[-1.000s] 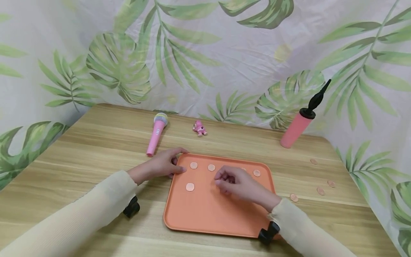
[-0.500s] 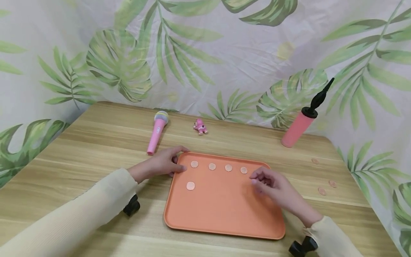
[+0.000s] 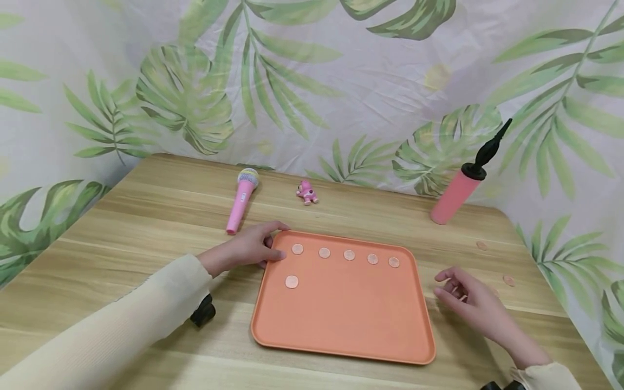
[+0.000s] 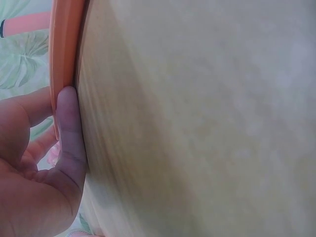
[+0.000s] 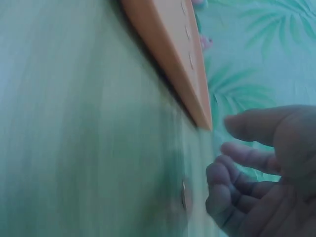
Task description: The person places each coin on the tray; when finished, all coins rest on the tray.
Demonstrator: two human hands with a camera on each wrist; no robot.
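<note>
Orange tray [image 3: 341, 319] and coins on a wooden table

The tray is flat, rectangular with rounded corners and a raised rim. Five small round copper-coloured coins [image 3: 349, 254] lie flat in a row along its far edge, and a sixth coin [image 3: 291, 281] lies below the row's left end. More loose coins [image 3: 508, 280] lie on the table to the right of the tray, well apart from it.

The right hand [image 3: 475, 303] hides a coin (partly) beneath it.
</note>
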